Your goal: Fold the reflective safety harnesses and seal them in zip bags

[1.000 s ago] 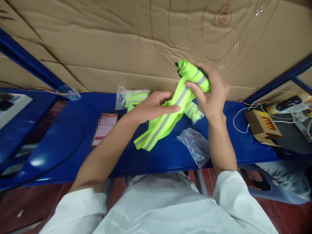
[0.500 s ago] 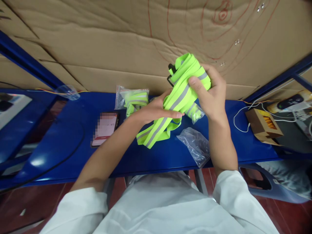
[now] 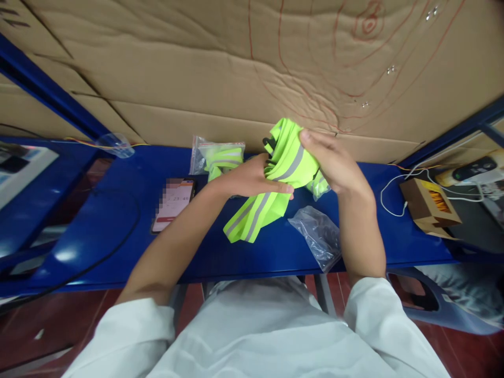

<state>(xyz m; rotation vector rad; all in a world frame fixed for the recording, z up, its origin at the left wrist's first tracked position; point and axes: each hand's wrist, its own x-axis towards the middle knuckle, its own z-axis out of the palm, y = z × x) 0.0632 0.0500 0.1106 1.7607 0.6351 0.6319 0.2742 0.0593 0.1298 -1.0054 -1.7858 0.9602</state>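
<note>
Between my two hands is a neon-yellow reflective strap (image 3: 289, 157) with a grey stripe, gathered in folds, black buckle parts at its upper left. My left hand (image 3: 255, 178) wraps round its lower part, thumb across the front. At the upper right side my right hand (image 3: 331, 157) grips the folds, its fingers partly hidden behind the fabric. A doubled tail of the strap hangs down left over the blue table (image 3: 212, 257). Below my right hand lies a clear plastic bag (image 3: 317, 236). A bagged yellow strap (image 3: 224, 160) sits behind my left forearm, another bagged strap (image 3: 319, 186) behind my right wrist.
A phone (image 3: 173, 205) lies left of my left forearm. Farther left stands a clear plastic cup (image 3: 116, 146). A small open cardboard box (image 3: 429, 207) and a white cable (image 3: 388, 202) are at the right. A cardboard wall (image 3: 189, 79) rises along the table's back edge.
Both hands have come down with the strap, and its folded bundle is lower and more bent over. My right hand has shifted its hold toward the bundle's upper right edge.
</note>
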